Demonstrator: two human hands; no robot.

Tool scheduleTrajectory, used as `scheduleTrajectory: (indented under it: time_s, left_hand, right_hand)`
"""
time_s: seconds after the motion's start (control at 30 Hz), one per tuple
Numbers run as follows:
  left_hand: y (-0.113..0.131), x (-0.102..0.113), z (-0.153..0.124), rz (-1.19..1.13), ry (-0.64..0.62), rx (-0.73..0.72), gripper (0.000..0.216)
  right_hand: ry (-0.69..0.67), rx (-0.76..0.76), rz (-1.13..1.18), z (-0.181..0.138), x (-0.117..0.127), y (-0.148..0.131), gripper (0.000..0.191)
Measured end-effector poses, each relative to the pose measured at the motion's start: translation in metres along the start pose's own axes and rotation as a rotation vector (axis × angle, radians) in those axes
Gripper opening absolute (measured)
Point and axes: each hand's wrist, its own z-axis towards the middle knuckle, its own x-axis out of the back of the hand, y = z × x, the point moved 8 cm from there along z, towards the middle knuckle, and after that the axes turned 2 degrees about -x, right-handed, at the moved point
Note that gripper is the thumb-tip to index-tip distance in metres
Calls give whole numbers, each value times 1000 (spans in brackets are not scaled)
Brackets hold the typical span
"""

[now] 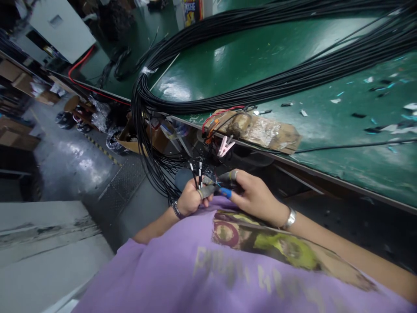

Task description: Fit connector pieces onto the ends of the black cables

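Head view: our left hand [191, 196] curls tight around some black wires [195, 177] with white tips [191, 166]. Our right hand [253, 190] bends by thin blue strands [218, 184]; we can't tell if it pinches. The strands look bared; a big bunch of wires [145, 134] hangs beyond, off the green table [228, 76].

No text readable. Near: pale block letters on purple shirt [146, 269], blurred and creased. Far, left of centre: lettering on colourful packet [192, 12], too small.
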Motion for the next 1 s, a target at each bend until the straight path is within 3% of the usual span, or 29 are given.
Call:
scheduleTrajectory:
  time_s: [0.1, 0.2, 0.3, 0.43, 0.57, 0.73, 1.0]
  left_hand:
    - [1, -1, 0, 26, 17, -16, 41]
    - [1, -1, 0, 30, 22, -25, 41]
    - [1, -1, 0, 10, 15, -27, 41]
    - [-3, -5, 1, -7, -56, 17, 44]
    - [0, -4, 2, -7, -49, -17, 46]
    - [2, -3, 1, 31, -25, -33, 48]
    - [-1, -1, 1, 0, -14, -8, 47]
  right_hand:
    - [-54, 41, -150, 0, -1, -8, 10]
    - [-90, -51, -50, 4, -6, -1, 8]
    - [-90, -278, 343, 5, -15, 17, 8]
    - [-200, -622, 982, -5, -45, 30, 35]
    - [-291, -706, 1200, -11, -55, 23, 46]
    - [-270, -611, 1060, -7, -48, 23, 46]
    - [-81, -179, 202, 2, -22, 22, 16]
